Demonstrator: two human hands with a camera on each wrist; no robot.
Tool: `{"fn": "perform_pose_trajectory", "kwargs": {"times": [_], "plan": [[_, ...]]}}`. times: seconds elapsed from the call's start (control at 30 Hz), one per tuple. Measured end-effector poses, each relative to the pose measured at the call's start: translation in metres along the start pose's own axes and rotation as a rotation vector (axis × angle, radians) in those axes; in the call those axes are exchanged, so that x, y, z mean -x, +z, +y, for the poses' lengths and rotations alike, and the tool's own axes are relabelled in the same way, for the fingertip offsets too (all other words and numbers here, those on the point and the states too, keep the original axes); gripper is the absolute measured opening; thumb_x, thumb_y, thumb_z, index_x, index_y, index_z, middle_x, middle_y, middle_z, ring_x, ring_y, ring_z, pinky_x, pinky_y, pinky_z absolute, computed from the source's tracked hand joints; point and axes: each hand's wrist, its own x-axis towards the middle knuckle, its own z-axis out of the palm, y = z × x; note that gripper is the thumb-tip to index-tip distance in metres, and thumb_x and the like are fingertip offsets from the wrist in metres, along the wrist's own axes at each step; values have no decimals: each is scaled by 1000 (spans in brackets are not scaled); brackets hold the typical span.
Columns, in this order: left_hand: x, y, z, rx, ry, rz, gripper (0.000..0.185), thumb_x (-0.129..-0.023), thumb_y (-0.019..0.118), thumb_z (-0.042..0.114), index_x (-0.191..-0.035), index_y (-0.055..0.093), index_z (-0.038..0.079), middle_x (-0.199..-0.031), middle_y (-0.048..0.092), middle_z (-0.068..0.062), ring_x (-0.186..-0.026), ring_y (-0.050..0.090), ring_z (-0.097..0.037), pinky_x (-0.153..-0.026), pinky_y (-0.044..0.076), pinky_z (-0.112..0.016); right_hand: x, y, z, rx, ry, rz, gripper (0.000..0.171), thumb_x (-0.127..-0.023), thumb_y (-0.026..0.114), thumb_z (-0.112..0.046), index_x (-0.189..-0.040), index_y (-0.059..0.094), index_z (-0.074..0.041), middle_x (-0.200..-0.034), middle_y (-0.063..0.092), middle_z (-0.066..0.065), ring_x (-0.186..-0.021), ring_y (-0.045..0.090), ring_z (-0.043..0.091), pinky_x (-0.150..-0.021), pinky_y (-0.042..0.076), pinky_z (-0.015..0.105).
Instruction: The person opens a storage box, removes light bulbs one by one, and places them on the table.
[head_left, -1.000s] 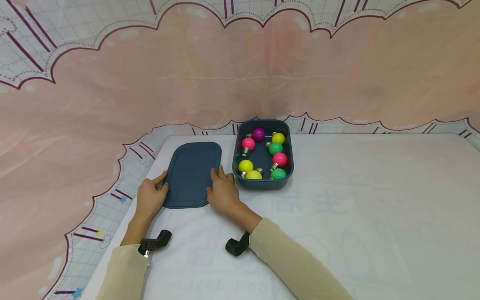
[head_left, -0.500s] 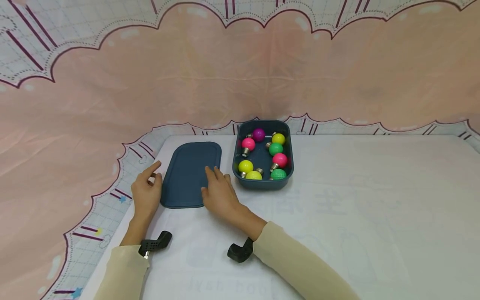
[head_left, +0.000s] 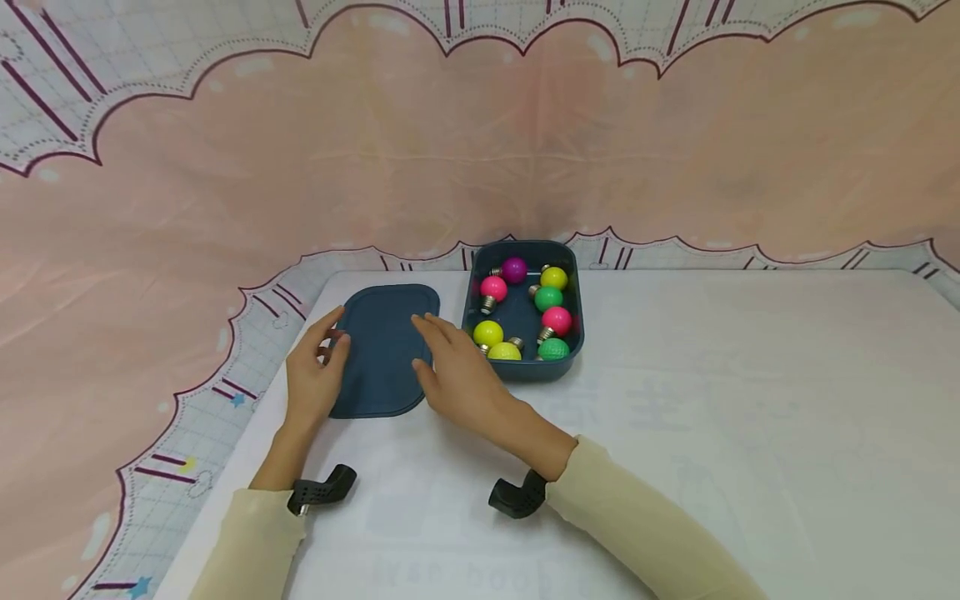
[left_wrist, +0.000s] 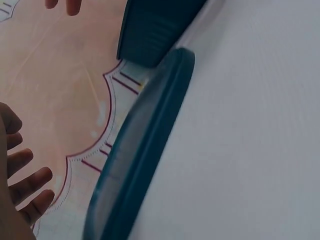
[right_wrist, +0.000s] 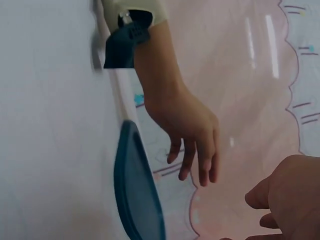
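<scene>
A dark blue lid (head_left: 381, 358) with rounded corners lies flat on the white table, its edge showing in the left wrist view (left_wrist: 155, 135). My left hand (head_left: 315, 375) hovers at its left side, fingers loosely bent and holding nothing. Above the lid's right edge is my right hand (head_left: 465, 371), with fingers extended and nothing in its grasp. In the right wrist view both hands appear raised over the lid (right_wrist: 137, 185). Just beyond the right hand stands the matching dark blue box (head_left: 540, 371), holding several colored bulbs, among them a purple bulb (head_left: 513, 270) and a pink bulb (head_left: 557, 318).
The white table (head_left: 712, 417) stretches to the right of the box. A peach cloth (head_left: 480, 150) with scalloped trim hangs behind and drapes along the left side. Each wrist wears a black camera mount (head_left: 322, 490).
Both hands have let go of the lid's edges and lifted; the left hand came off the left edge, then moved right over it. The lid and box stay in place.
</scene>
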Motion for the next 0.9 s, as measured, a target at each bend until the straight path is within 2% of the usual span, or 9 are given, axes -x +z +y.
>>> {"fn": "perform_pose_trajectory", "kwargs": {"times": [0.2,0.33,0.43,0.57,0.67,0.9], "plan": [[-9,13,20,33,73,-48,41,-91,57,-6,-132,54,-3,-119,60,-22,-97,56,-32,-73,38,-25,-1,-21,14,-23,6,76,54,-95,60,-14,-144,40,-2,-144,42,16,-108,58,23,-88,49,33],[-15,19,51,81,107,-80,40,-89,56,-11,-129,53,-11,-116,59,-29,-97,55,-41,-74,38,-27,-3,-31,25,-34,18,122,54,-93,62,-13,-142,42,-3,-141,46,15,-115,54,25,-92,47,36],[-17,21,71,117,113,-112,40,-88,55,-12,-128,51,-14,-121,56,-31,-100,53,-45,-77,38,-26,-4,-36,33,-44,39,114,55,-93,63,-13,-143,42,-5,-140,47,14,-120,50,26,-93,46,37],[-17,25,81,142,124,-137,41,-88,54,-12,-129,50,-14,-126,54,-30,-102,53,-46,-78,40,-27,-7,-42,46,-54,63,70,55,-94,62,-15,-144,41,-7,-137,50,14,-112,55,25,-85,51,35],[-18,31,83,156,147,-146,41,-88,54,-11,-129,50,-14,-127,54,-29,-102,53,-46,-79,41,-32,-9,-49,59,-72,61,41,54,-95,61,-15,-144,41,-7,-138,49,13,-105,58,24,-79,53,32],[-15,58,87,201,160,-207,43,-90,55,-10,-132,48,-13,-131,51,-29,-104,52,-46,-78,44,-50,-8,-65,91,-80,43,-20,52,-95,60,-13,-144,42,-9,-141,46,12,-98,58,20,-77,52,30]]}}
